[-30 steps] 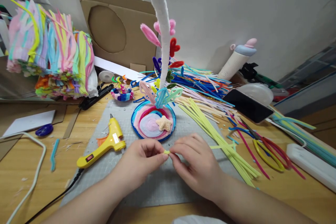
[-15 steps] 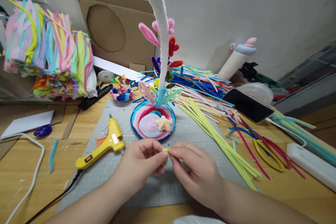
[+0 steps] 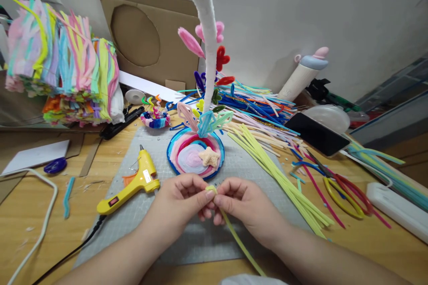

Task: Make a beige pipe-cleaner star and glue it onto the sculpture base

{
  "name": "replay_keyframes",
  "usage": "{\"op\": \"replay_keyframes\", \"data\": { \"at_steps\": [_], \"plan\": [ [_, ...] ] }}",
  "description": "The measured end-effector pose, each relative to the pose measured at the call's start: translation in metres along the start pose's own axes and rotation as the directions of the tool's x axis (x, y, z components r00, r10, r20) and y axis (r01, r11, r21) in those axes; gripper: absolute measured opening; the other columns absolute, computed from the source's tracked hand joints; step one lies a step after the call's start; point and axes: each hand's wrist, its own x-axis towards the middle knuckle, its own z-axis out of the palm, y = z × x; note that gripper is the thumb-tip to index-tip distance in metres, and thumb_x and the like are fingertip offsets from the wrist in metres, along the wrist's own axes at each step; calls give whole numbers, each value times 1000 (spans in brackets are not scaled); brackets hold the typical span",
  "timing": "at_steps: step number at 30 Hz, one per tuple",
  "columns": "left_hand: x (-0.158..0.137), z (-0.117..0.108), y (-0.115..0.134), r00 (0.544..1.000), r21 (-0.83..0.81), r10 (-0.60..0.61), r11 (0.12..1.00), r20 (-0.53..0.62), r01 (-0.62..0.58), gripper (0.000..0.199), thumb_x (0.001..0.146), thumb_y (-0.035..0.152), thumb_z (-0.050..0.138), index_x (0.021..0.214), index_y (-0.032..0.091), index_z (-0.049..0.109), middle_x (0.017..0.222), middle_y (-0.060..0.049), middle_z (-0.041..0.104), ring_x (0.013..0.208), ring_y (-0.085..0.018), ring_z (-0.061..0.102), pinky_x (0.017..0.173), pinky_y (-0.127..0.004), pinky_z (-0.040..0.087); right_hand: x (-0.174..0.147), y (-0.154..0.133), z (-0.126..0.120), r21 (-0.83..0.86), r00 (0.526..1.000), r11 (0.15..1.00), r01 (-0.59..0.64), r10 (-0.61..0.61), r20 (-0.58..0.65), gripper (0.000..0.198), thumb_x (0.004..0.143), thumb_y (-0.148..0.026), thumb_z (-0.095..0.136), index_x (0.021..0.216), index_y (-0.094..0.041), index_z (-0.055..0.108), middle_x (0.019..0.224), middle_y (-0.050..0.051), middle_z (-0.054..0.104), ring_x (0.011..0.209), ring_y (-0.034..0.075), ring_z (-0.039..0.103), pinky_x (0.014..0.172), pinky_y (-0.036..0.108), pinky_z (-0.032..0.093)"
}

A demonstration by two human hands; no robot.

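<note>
Between my two hands is a pale yellow-green pipe cleaner, its upper end bent into a small curl and its tail running down toward the table's front edge. My left hand pinches the curled end between thumb and forefinger. Close against it, my right hand grips the same pipe cleaner just below the curl. Straight beyond them sits a round pipe-cleaner base in blue, pink and white rings, with a cream starfish on it. A tall white fuzzy stem with coloured flowers and leaves rises behind.
A yellow glue gun lies left on the grey cutting mat. Yellow-green pipe cleaners lie right, near scissors and a phone. Bundled pipe cleaners stand back left; cardboard leans on the wall.
The pipe cleaner's tail now shows below my right hand. My right fingers have curled in closer to the left ones, and the bent end looks rounder. The view has shifted slightly.
</note>
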Motion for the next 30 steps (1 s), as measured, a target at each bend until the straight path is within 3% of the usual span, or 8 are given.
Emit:
{"op": "replay_keyframes", "data": {
  "at_steps": [6, 10, 14, 17, 21, 24, 30],
  "plan": [
    [1, -4, 0, 987, 87, 158, 984, -14, -156, 20, 67, 27, 75, 61, 13, 63, 62, 2, 58, 59, -8, 54, 58, -20, 43, 0, 0, 0, -5, 997, 998, -68, 68, 33, 32, 71, -42, 73, 70, -10, 66, 61, 1, 65, 48, 8, 60, 50, 21, 47],
    [0, -4, -3, 989, 131, 146, 981, -35, -140, 17, 70, 27, 72, 84, 16, 67, 69, 0, 61, 64, -12, 56, 60, -23, 45, 0, 1, 0, 66, 996, 994, -91, 89, 32, 32, 70, -40, 75, 64, -10, 63, 56, 0, 63, 42, 7, 58, 45, 19, 44],
    [-2, -5, -1, 932, 436, 362, 844, -30, -314, 14, 76, 25, 67, 87, 19, 72, 78, -4, 65, 72, -16, 58, 66, -26, 45, 0, 2, -2, 181, 991, 975, -126, 118, 54, 30, 69, -38, 76, 67, -10, 65, 54, 0, 64, 39, 8, 59, 40, 17, 42],
    [-4, -6, 1, 901, 518, 434, 769, 5, -373, 13, 79, 24, 63, 87, 20, 73, 83, -5, 67, 80, -18, 60, 70, -27, 46, 0, 2, -3, 224, 990, 965, -140, 129, 62, 28, 68, -35, 77, 68, -10, 66, 54, 1, 65, 39, 7, 59, 39, 15, 41],
    [-5, -7, -2, 902, 490, 430, 791, -20, -367, 17, 81, 25, 61, 93, 22, 72, 89, -5, 67, 84, -19, 60, 71, -27, 46, 1, 0, -3, 234, 988, 960, -153, 142, 66, 28, 68, -35, 77, 68, -9, 66, 53, 0, 64, 38, 7, 58, 38, 15, 40],
    [-4, -7, -3, 914, 448, 405, 820, -16, -355, 14, 80, 25, 61, 87, 21, 73, 85, -5, 67, 83, -18, 60, 72, -27, 45, 1, 0, -3, 221, 986, 962, -161, 147, 78, 29, 67, -35, 77, 68, -9, 66, 52, 0, 64, 38, 7, 58, 38, 15, 40],
    [-1, -3, 7, 990, 156, 128, 981, -51, -119, 18, 70, 30, 70, 77, 15, 64, 66, 1, 60, 58, -9, 51, 56, -21, 40, 0, 2, -4, 143, 978, 971, -193, 180, 101, 30, 68, -36, 76, 66, -9, 64, 53, 1, 65, 37, 8, 58, 38, 15, 41]
  ]
}}
